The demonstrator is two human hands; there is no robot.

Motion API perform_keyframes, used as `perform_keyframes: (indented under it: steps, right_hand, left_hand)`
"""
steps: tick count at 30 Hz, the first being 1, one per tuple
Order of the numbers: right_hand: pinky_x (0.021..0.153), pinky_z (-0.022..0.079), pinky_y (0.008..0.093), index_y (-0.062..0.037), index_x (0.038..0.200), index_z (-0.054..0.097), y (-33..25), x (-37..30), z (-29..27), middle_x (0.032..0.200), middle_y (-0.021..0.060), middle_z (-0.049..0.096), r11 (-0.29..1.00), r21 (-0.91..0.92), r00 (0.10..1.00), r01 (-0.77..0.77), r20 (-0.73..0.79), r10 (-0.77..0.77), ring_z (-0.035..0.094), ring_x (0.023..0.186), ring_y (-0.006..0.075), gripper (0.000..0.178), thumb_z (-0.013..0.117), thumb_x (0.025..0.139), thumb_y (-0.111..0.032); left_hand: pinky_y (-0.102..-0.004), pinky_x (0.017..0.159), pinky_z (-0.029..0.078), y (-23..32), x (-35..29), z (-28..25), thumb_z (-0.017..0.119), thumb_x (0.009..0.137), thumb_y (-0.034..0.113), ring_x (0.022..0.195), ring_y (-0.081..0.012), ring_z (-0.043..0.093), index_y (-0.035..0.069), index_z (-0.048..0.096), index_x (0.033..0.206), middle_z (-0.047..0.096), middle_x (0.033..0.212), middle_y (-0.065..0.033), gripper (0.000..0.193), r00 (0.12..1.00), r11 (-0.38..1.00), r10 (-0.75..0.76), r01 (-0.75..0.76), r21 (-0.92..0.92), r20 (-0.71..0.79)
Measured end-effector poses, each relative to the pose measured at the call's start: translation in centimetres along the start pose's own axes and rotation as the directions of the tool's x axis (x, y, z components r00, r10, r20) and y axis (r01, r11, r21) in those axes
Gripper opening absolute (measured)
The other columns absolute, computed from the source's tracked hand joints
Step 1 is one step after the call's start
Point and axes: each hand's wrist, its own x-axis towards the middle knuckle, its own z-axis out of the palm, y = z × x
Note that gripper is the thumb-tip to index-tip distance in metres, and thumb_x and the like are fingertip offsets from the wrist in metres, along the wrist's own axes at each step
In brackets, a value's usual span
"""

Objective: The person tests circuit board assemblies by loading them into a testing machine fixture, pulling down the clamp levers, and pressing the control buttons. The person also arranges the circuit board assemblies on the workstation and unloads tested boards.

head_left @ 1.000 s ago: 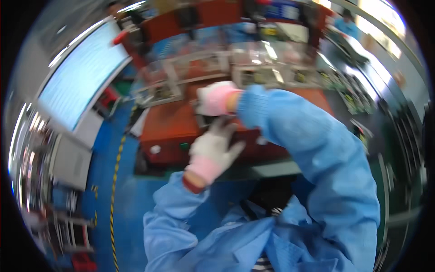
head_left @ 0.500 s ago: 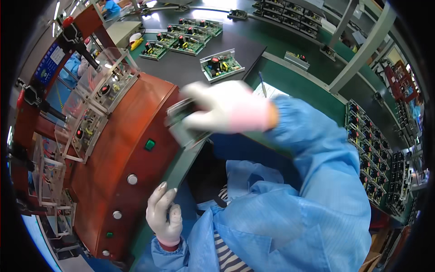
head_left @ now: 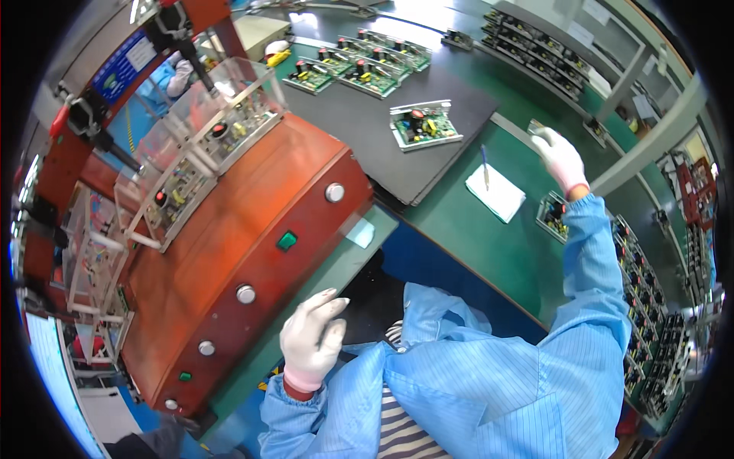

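My left hand (head_left: 312,340), in a white glove, hovers in front of the red-orange test machine (head_left: 252,222); its fingers are apart and hold nothing. Out to the far right, my gloved right hand (head_left: 562,159) has its fingers closed over a circuit board (head_left: 535,125) at the rail; most of that board is hidden by the hand. Under my right wrist, another circuit board (head_left: 552,214) in a metal frame lies on the green bench, partly covered by the sleeve. One more framed circuit board (head_left: 424,125) rests alone on the black mat (head_left: 459,157).
Several framed boards (head_left: 367,75) stand at the mat's far end. A pen (head_left: 485,164) lies on white paper (head_left: 505,200). Racks of boards (head_left: 646,283) line the right side, and a grey post (head_left: 650,126) rises beside my right hand. Clear fixtures (head_left: 172,191) top the machine.
My right hand has gone from beside the machine, where it held a framed board, out to the far right. That board has left its grip. The view has shifted; my left hand stays open.
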Motion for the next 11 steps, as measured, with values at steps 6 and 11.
perform_keyframes:
  steps: [6,11]
  right_hand:
    - [0.097,0.047,0.0331,-0.0106,0.143,0.052,-11.1,10.9,8.2,0.132,0.012,0.063,0.88,0.263,0.904,0.396,0.054,-0.424,0.059,0.112,0.0239,0.051,0.053,0.1,-0.039]
    - [0.102,0.046,0.0349,-0.0135,0.149,0.044,-14.3,17.8,10.6,0.138,0.0126,0.059,0.847,0.237,0.693,0.475,0.493,-0.527,0.06,0.118,0.0262,0.057,0.055,0.101,-0.042]
  left_hand:
    - [-0.0332,0.088,0.056,0.8,-0.4,-2.0,0.074,0.078,0.01,0.101,-0.0279,0.071,0.006,0.076,0.107,0.072,0.12,-0.0121,0.03,0.999,0.996,0.003,0.0,0.086,-0.034]
    - [-0.0311,0.089,0.055,1.0,-3.0,-4.4,0.074,0.082,0.013,0.103,-0.0274,0.07,0.01,0.075,0.112,0.072,0.121,-0.0131,0.03,0.995,0.984,-0.083,0.091,0.153,-0.06]
